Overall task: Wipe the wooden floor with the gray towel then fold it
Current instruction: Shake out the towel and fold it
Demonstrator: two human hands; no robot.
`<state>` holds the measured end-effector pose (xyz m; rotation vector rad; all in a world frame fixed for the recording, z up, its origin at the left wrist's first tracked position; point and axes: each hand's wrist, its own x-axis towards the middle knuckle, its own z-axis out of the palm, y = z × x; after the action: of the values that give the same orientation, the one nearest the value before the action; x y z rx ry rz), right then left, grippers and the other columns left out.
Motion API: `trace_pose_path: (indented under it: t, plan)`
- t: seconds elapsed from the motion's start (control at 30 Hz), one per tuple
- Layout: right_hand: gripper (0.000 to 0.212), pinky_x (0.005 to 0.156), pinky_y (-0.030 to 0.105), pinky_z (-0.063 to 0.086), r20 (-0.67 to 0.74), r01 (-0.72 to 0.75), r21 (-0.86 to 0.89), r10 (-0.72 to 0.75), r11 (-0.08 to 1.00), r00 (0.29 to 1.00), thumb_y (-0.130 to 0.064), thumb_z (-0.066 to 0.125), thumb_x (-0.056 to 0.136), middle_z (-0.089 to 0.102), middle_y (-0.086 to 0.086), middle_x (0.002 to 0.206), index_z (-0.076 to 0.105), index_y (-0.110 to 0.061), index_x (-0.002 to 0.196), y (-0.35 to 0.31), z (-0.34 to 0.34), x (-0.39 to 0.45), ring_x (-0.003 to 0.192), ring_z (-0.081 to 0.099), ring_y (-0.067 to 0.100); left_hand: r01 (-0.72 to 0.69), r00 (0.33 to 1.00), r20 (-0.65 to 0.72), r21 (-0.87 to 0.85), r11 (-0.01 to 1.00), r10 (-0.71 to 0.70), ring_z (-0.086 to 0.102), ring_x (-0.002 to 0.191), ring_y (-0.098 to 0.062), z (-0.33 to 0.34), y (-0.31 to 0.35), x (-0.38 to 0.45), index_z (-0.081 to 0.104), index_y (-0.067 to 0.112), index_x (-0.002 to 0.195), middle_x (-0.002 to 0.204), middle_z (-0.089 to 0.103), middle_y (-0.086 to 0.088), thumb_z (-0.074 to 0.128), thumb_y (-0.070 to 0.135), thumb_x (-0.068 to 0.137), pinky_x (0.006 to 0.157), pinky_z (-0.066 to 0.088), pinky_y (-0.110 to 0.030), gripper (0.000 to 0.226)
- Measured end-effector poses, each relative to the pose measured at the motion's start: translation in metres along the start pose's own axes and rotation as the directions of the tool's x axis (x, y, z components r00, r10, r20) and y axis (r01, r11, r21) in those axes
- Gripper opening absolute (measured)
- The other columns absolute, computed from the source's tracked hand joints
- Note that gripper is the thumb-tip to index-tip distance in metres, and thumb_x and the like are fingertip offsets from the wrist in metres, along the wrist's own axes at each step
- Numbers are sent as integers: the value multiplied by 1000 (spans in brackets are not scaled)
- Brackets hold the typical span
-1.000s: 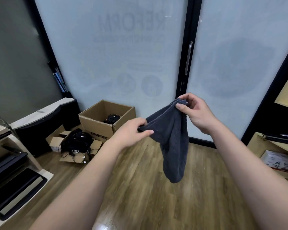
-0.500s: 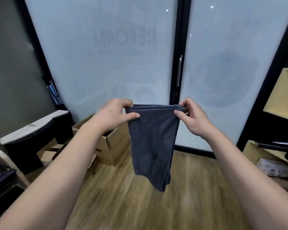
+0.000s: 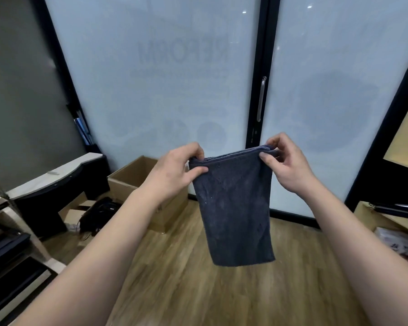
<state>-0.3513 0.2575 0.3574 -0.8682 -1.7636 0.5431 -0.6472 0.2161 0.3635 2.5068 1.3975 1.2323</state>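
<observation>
The gray towel [image 3: 236, 210] hangs doubled over in mid-air above the wooden floor [image 3: 198, 285], its top edge stretched level between my hands. My left hand [image 3: 177, 171] pinches the top left corner between thumb and fingers. My right hand [image 3: 284, 162] pinches the top right corner the same way. The towel's lower end hangs free as a flat rectangle and does not touch the floor.
Frosted glass doors [image 3: 170, 78] with black frames stand straight ahead. An open cardboard box [image 3: 139, 175] sits on the floor at the left, with a black bag [image 3: 101, 208] and a dark bench [image 3: 54, 182] beside it. Low shelving [image 3: 384, 222] stands at the right.
The towel went from a loose bunch hanging off my right hand to a flat doubled panel. My hands moved apart along its top edge and pulled it level.
</observation>
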Motion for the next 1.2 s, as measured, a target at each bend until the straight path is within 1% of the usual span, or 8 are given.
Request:
trace_pose_path:
  t: [0.13,0.3,0.47,0.6,0.77,0.9,1.03,1.2]
  plan:
    - [20,75,35,41,-37,-36,124,41,992,998,-13,63,93,55,5,93,51,-28,93,3,-2,-5,81,49,21,-150,989,-28,-85,985,149,62,92,-9,9,4,-3,64,28,99,97,60,14,65,15,92,83,49,-27,15]
    - [26,78,38,41,-48,-46,188,56,981,997,-4,62,97,57,4,96,52,-28,94,0,4,-6,86,50,21,-37,999,35,-65,997,39,57,89,2,23,-6,-9,60,24,104,97,60,18,71,24,92,75,40,-8,16]
    - [25,76,28,44,-69,-34,231,51,972,996,-4,61,97,57,0,93,52,-26,96,-7,8,-7,83,52,14,152,988,49,-218,964,-144,54,73,-4,46,-7,-21,55,32,87,83,60,21,79,34,82,73,49,-29,24]
    - [26,73,24,44,-113,-27,279,61,960,992,-4,61,97,55,-4,90,52,-29,95,-11,8,-8,76,52,6,133,991,62,-326,936,-119,63,90,-14,67,7,-30,50,36,88,96,66,11,68,30,89,86,52,-45,19]
    - [25,73,25,47,-186,-41,347,112,937,976,-7,61,98,58,-9,89,54,-31,94,-12,3,-8,73,54,4,31,999,-20,-337,941,-40,57,121,-8,81,27,-35,65,35,102,119,63,17,63,30,92,92,51,-35,12]
    - [25,69,19,48,-178,-32,334,96,942,979,-8,62,97,58,-10,90,55,-33,93,-11,3,-12,72,55,3,239,960,185,-161,958,-208,63,92,7,87,32,-34,60,37,96,92,66,30,65,65,79,88,54,-36,33]
    - [23,69,17,47,-161,-46,314,101,948,982,-6,61,98,56,-6,91,54,-28,95,-6,6,-17,73,55,2,346,938,120,-232,909,-326,56,63,-4,89,29,-31,59,26,81,69,64,15,79,45,79,69,53,-33,27]
    - [23,71,18,47,-112,-103,267,137,958,984,-8,63,98,59,-7,90,55,-29,93,-1,-2,-18,74,55,3,355,912,47,-590,725,-408,52,73,-8,74,20,-25,51,21,81,80,58,4,74,11,88,75,46,-28,26]
